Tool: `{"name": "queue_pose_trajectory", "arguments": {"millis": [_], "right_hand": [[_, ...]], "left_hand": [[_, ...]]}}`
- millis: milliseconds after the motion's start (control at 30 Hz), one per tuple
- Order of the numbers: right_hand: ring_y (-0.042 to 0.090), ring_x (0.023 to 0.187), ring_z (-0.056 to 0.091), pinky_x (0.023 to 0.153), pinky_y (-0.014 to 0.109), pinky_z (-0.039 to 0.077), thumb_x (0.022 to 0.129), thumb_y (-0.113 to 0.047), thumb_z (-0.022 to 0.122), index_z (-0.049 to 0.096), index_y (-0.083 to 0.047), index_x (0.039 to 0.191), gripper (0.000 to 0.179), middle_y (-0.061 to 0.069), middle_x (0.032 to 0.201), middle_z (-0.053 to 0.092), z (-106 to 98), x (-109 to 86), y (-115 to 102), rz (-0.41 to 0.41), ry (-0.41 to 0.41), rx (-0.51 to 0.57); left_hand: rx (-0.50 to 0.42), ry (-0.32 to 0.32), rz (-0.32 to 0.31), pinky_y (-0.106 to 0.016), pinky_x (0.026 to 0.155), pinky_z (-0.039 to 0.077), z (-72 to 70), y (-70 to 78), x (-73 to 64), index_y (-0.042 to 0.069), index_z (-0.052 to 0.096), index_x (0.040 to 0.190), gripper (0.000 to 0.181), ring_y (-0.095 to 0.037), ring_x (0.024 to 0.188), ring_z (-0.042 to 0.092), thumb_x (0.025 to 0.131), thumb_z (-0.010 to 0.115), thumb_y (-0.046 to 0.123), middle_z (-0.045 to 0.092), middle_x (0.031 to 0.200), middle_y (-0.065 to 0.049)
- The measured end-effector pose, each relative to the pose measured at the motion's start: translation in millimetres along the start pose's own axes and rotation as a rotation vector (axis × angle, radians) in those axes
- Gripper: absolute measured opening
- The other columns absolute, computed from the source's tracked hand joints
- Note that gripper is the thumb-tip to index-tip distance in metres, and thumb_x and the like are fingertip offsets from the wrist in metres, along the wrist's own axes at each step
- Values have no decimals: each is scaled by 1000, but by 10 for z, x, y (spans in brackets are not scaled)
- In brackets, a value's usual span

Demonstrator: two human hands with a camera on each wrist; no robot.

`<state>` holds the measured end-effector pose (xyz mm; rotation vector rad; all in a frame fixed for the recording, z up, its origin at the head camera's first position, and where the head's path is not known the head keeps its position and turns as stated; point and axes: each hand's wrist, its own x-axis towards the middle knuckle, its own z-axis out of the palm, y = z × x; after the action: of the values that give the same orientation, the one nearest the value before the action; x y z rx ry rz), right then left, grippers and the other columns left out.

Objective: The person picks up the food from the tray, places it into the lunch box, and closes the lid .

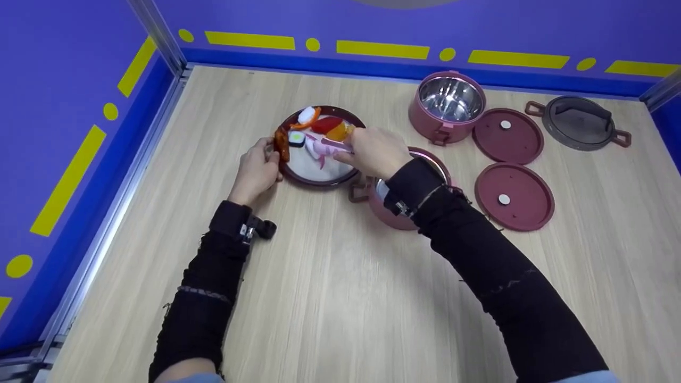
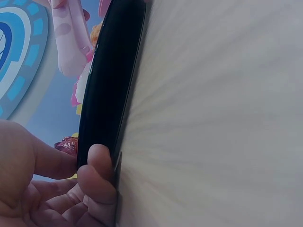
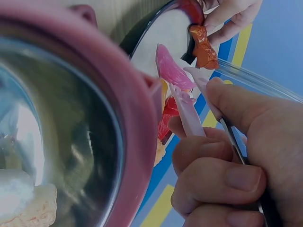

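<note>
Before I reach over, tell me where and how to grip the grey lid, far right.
Take the raised dark handle on top, probably from above and the near side: the grey lid lies flat and nothing covers the handle. The side loops sit lower, so they look harder to grasp.

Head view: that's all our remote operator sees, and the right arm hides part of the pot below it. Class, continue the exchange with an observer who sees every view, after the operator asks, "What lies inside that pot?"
Observer: The right wrist view shows a white piece and a pale tan piece inside the pot.
Operator: Where do the fingertips of the left hand touch the plate?
Observer: Against its dark outer side, as the left wrist view shows.
</note>
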<state>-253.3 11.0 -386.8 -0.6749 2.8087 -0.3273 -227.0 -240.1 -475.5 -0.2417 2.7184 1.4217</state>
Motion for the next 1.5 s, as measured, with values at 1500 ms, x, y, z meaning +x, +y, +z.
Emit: {"name": "queue_pose_trajectory", "arguments": {"millis": [1500], "right_hand": [[27, 77, 62, 65, 44, 56, 98, -49, 66, 73, -6, 102, 44, 11, 90, 68, 85, 23, -145, -10, 65, -136]], "left_hand": [[-6, -11, 13, -22, 62, 49, -13, -25, 12, 8, 45, 151, 44, -13, 63, 65, 107, 43, 13, 69, 103, -10]]}}
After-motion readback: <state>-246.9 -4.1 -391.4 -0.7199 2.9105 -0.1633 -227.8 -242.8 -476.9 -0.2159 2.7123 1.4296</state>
